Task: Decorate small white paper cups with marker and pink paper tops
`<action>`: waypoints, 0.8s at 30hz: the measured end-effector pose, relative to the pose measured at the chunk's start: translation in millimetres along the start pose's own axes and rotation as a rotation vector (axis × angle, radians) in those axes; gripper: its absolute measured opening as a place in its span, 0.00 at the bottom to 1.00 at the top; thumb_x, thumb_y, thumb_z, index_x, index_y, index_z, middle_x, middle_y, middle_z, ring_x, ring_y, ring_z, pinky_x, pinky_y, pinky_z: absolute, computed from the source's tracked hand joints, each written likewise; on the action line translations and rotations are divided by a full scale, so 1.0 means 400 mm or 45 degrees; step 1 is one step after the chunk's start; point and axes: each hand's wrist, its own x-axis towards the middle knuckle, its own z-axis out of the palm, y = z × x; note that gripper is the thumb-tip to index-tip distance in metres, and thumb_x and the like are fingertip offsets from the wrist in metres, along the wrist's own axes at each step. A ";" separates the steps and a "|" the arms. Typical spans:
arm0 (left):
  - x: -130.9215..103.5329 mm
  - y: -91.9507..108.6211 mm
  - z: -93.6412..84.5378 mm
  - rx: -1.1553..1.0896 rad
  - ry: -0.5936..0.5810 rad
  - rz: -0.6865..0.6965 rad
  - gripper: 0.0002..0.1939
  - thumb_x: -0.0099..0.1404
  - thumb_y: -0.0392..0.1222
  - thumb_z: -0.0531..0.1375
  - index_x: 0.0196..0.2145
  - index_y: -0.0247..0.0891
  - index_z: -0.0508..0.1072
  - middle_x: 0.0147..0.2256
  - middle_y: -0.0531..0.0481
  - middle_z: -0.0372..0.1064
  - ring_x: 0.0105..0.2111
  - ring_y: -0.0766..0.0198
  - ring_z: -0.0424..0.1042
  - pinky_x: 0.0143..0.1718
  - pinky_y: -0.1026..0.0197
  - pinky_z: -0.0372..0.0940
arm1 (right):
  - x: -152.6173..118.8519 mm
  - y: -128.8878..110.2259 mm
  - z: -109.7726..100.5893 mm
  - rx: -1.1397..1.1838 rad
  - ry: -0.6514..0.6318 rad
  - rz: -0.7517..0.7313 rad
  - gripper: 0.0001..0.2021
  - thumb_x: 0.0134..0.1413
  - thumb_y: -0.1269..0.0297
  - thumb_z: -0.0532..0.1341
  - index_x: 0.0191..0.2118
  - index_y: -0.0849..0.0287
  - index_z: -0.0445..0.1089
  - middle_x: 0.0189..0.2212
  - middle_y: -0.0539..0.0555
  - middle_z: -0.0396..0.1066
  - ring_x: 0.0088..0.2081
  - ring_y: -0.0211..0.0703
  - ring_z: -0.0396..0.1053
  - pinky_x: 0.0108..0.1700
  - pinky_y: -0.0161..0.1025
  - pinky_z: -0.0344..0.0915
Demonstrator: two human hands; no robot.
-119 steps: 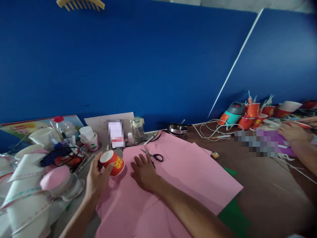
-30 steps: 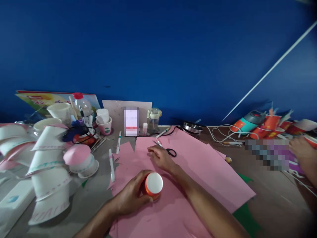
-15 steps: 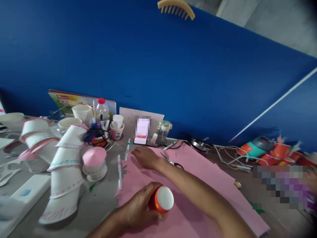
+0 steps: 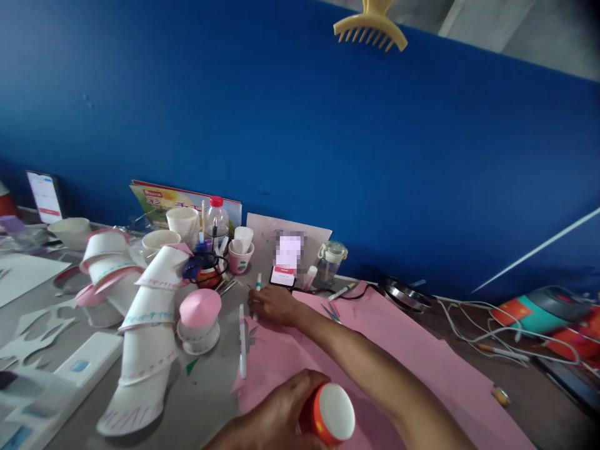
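Observation:
My left hand (image 4: 285, 412) is wrapped around a red paper cup (image 4: 323, 415), whose white inside faces up and to the right, above pink paper (image 4: 394, 350). Across the paper stretches my right arm. At its end my right hand (image 4: 272, 305) has its fingers closed over a white marker pen with a teal band (image 4: 258, 284), still lying on the table. A second white marker (image 4: 242, 350) lies just nearer, by the paper's left edge. Scissors (image 4: 332, 312) rest on the paper, their handles hidden by my right forearm.
To the left stand chains of nested white paper cups (image 4: 149, 340) and a cup with a pink cone top (image 4: 200, 307). A phone (image 4: 285, 275), a glass jar (image 4: 330, 262) and a roll of tape (image 4: 405, 294) line the blue partition (image 4: 281, 112). White cables (image 4: 462, 328) lie right.
My right hand has come onto the teal-banded marker and its fingers have closed on it. The left hand keeps the cup. The view has swung left, so things appear further right and lower.

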 end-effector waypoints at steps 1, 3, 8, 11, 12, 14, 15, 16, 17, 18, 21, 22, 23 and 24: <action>0.000 0.001 0.000 -0.008 -0.003 -0.004 0.29 0.48 0.34 0.67 0.49 0.43 0.70 0.44 0.50 0.71 0.39 0.60 0.70 0.39 0.63 0.65 | -0.002 -0.001 -0.004 0.015 0.020 0.009 0.08 0.65 0.68 0.56 0.40 0.60 0.73 0.46 0.59 0.73 0.36 0.44 0.72 0.40 0.41 0.66; -0.001 0.001 -0.001 -0.002 -0.005 0.001 0.30 0.48 0.34 0.67 0.50 0.42 0.70 0.45 0.49 0.71 0.40 0.59 0.70 0.41 0.61 0.65 | -0.011 -0.006 -0.015 0.029 0.073 0.059 0.10 0.66 0.70 0.53 0.42 0.60 0.72 0.49 0.60 0.72 0.39 0.45 0.72 0.42 0.42 0.66; -0.001 -0.013 -0.004 0.033 -0.024 0.021 0.35 0.47 0.35 0.68 0.54 0.43 0.67 0.49 0.46 0.70 0.46 0.55 0.70 0.48 0.58 0.64 | -0.078 -0.025 -0.056 0.661 0.751 0.442 0.07 0.63 0.67 0.55 0.44 0.60 0.68 0.49 0.62 0.71 0.48 0.48 0.71 0.47 0.43 0.68; 0.000 -0.028 -0.005 0.000 -0.036 0.050 0.40 0.45 0.37 0.71 0.56 0.40 0.65 0.52 0.42 0.69 0.49 0.51 0.69 0.51 0.55 0.64 | -0.149 -0.025 -0.085 1.332 1.231 0.767 0.05 0.61 0.62 0.59 0.39 0.57 0.67 0.36 0.53 0.74 0.32 0.40 0.73 0.37 0.38 0.71; 0.000 -0.034 -0.006 -0.020 -0.036 0.070 0.42 0.44 0.40 0.72 0.57 0.39 0.65 0.52 0.40 0.68 0.50 0.49 0.69 0.52 0.54 0.63 | -0.177 -0.023 -0.093 1.459 1.330 0.840 0.06 0.60 0.61 0.60 0.38 0.57 0.67 0.34 0.51 0.74 0.29 0.38 0.72 0.35 0.36 0.70; 0.002 -0.046 -0.011 -0.074 -0.005 0.154 0.43 0.44 0.47 0.73 0.57 0.37 0.65 0.55 0.36 0.67 0.53 0.44 0.67 0.55 0.51 0.61 | -0.232 -0.023 -0.102 1.709 1.479 0.948 0.08 0.56 0.58 0.64 0.36 0.56 0.67 0.31 0.49 0.74 0.25 0.35 0.69 0.32 0.34 0.69; 0.003 -0.050 -0.014 -0.114 0.079 0.173 0.38 0.50 0.52 0.70 0.56 0.38 0.66 0.55 0.36 0.67 0.54 0.45 0.66 0.56 0.51 0.61 | -0.257 -0.026 -0.103 1.805 1.521 0.984 0.09 0.54 0.58 0.65 0.35 0.56 0.67 0.30 0.48 0.74 0.24 0.34 0.68 0.31 0.33 0.68; 0.006 -0.053 -0.018 -0.152 0.182 0.193 0.32 0.55 0.56 0.66 0.53 0.39 0.68 0.53 0.37 0.68 0.54 0.46 0.67 0.55 0.50 0.61 | -0.279 -0.031 -0.102 1.875 1.536 1.008 0.11 0.52 0.57 0.66 0.34 0.56 0.67 0.29 0.48 0.74 0.22 0.33 0.68 0.30 0.33 0.67; 0.009 -0.054 -0.023 -0.185 0.338 0.185 0.26 0.60 0.59 0.61 0.49 0.39 0.69 0.50 0.37 0.71 0.51 0.47 0.69 0.53 0.50 0.63 | -0.296 -0.037 -0.098 1.910 1.523 1.021 0.11 0.52 0.56 0.67 0.34 0.56 0.67 0.27 0.47 0.74 0.21 0.33 0.67 0.28 0.32 0.67; 0.014 -0.054 -0.027 -0.209 0.480 0.130 0.23 0.63 0.59 0.58 0.46 0.39 0.70 0.45 0.39 0.72 0.46 0.50 0.72 0.49 0.51 0.65 | -0.309 -0.046 -0.092 1.960 1.508 1.030 0.12 0.51 0.56 0.67 0.33 0.57 0.67 0.25 0.47 0.73 0.20 0.33 0.66 0.27 0.32 0.66; 0.029 -0.051 -0.038 -0.223 0.705 -0.001 0.21 0.64 0.57 0.57 0.45 0.39 0.67 0.31 0.49 0.71 0.31 0.58 0.72 0.35 0.56 0.68 | -0.318 -0.076 -0.066 2.120 1.424 1.019 0.12 0.48 0.57 0.69 0.30 0.58 0.67 0.21 0.46 0.71 0.19 0.34 0.67 0.26 0.32 0.66; 0.034 -0.051 -0.040 -0.214 0.742 -0.007 0.21 0.63 0.56 0.58 0.46 0.39 0.66 0.29 0.51 0.70 0.29 0.59 0.71 0.32 0.58 0.67 | -0.314 -0.086 -0.057 2.171 1.387 1.005 0.12 0.47 0.58 0.69 0.28 0.58 0.67 0.21 0.47 0.71 0.19 0.34 0.67 0.26 0.33 0.66; 0.038 -0.052 -0.042 -0.193 0.770 -0.001 0.21 0.62 0.56 0.59 0.46 0.39 0.66 0.29 0.52 0.70 0.28 0.60 0.70 0.30 0.59 0.67 | -0.308 -0.095 -0.049 2.217 1.354 0.989 0.12 0.46 0.58 0.69 0.28 0.58 0.67 0.22 0.47 0.72 0.19 0.35 0.67 0.26 0.33 0.66; 0.042 -0.054 -0.044 -0.156 0.795 0.005 0.21 0.61 0.54 0.60 0.46 0.39 0.66 0.30 0.52 0.70 0.28 0.60 0.70 0.29 0.60 0.66 | -0.302 -0.104 -0.042 2.258 1.323 0.972 0.12 0.46 0.59 0.69 0.28 0.58 0.67 0.22 0.48 0.72 0.19 0.35 0.68 0.27 0.34 0.66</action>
